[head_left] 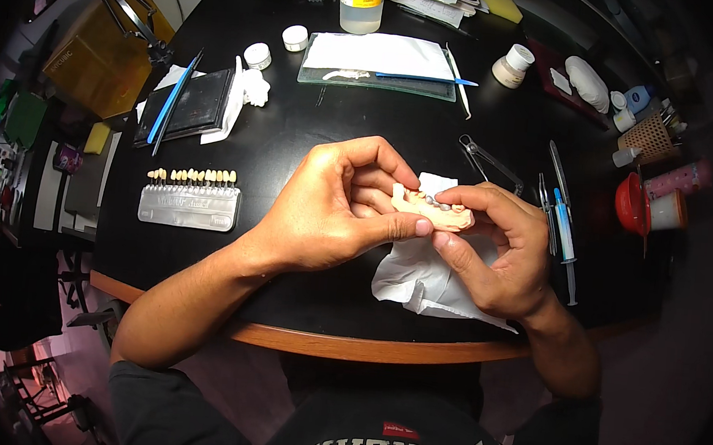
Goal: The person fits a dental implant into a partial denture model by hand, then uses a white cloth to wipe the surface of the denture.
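Note:
Between my two hands, above the table's front half, is a peach-coloured dental model (432, 212) with a few small grey metal pieces (435, 201) along its tooth row. My left hand (333, 199) grips its left end, thumb on the near side and fingers behind. My right hand (503, 244) pinches the right end, its index finger on top by the grey pieces and its thumb at the near edge. Beneath the hands lies a crumpled white tissue (428, 281) on the black tabletop.
A tooth shade guide (188, 206) lies left of my hands. Beyond are a glass slab (377, 84) with white paper, a clear bottle (360, 2) and small jars (257, 55). On the right lie calipers (491, 160), a syringe (563, 224) and a red bowl (632, 202).

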Motion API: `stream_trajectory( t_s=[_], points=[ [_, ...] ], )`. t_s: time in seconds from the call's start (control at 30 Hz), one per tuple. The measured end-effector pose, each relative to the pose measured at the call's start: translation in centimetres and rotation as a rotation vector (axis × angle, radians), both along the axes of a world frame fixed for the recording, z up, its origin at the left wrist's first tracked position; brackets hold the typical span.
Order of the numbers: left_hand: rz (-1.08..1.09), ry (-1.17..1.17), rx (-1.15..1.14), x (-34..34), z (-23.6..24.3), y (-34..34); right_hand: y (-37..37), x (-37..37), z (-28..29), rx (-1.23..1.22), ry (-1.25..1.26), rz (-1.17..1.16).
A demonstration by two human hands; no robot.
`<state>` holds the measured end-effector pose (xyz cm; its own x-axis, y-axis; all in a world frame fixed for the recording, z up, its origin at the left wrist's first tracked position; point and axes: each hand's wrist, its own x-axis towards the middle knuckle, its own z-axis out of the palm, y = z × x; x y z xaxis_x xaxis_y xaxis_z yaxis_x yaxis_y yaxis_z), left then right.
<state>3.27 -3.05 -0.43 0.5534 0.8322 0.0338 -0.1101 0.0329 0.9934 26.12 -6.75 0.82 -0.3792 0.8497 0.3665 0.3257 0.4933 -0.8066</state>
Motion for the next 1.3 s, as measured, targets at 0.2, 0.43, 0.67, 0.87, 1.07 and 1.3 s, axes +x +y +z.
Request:
stream_trajectory(
  t_s=[0.2,0.43,0.67,0.87,1.07,1.3],
  points=[
    [-0.007,0.007,-0.003,0.05,-0.01,0.0,-0.1,0.0,0.18,0.013,-0.017,-0.002],
    [-0.016,0.002,-0.019,0.08,0.04,0.02,-0.05,-0.03,0.14,0.031,-0.029,-0.003],
    [-0.011,0.021,0.011,0.01,0.1,0.01,-0.02,0.02,0.34,0.046,-0.056,0.01],
    [0.001,0.017,0.024,0.04,0.29,-0.02,-0.01,0.12,0.4,0.049,-0.054,0.01],
    [0.021,-0.008,0.018,0.03,0.18,-0.13,0.1,0.16,0.19,0.073,-0.076,0.017],
    [0.033,0.003,0.012,0.09,0.26,-0.16,0.17,0.2,0.18,0.087,-0.098,0.013]
  ],
)
